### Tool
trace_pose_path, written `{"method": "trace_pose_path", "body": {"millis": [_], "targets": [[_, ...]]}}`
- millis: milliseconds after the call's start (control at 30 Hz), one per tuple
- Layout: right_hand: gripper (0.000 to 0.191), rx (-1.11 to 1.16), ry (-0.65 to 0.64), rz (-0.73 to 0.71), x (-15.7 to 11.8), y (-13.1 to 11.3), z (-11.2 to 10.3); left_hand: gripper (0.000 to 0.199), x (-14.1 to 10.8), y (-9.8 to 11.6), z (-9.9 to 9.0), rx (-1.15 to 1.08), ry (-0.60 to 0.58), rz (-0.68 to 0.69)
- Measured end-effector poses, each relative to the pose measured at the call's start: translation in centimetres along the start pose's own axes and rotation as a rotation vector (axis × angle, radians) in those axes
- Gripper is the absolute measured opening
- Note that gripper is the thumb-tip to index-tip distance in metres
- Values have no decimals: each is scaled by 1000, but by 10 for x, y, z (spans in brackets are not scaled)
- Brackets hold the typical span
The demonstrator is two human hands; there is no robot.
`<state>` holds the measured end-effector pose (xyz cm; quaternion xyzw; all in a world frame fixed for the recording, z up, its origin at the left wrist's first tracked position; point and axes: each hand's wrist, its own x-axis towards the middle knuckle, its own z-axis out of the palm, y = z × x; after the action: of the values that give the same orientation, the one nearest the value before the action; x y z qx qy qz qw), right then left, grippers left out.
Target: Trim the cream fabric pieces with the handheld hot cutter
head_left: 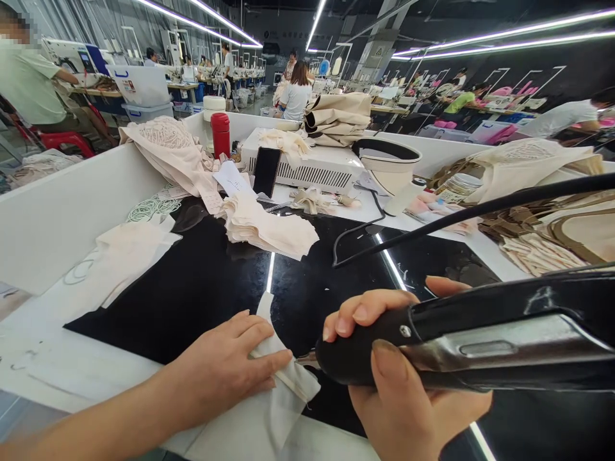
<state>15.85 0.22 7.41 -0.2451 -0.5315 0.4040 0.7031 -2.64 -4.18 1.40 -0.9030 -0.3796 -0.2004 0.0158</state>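
Observation:
My left hand (230,362) lies with its fingers over a cream piece of fabric (273,416) at the near edge of a glossy black panel (202,282). The fingers press flat on the cloth, slightly apart. To the right, my right hand (403,378) is wrapped round a black handheld tool (509,326) with a metal lever along its side. The tool's rounded end points left, close to the fabric's right edge. A black cable (471,208) arches above the tool. Beyond my hands lies a stack of cream fabric pieces (269,227).
Fabric pieces (129,253) lie at the left. Behind stand a red bottle (220,136), a phone (267,171), a white vented box (307,169) and a round cream container (391,168). Fabric piles (533,166) fill the right. People work at machines in the background.

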Motion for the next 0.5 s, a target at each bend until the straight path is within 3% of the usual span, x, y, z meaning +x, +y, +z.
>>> {"method": "trace_pose_path", "body": {"millis": [500], "targets": [[43, 39, 13, -16, 6, 5, 5, 35, -4, 8, 9, 19, 0, -27]]}}
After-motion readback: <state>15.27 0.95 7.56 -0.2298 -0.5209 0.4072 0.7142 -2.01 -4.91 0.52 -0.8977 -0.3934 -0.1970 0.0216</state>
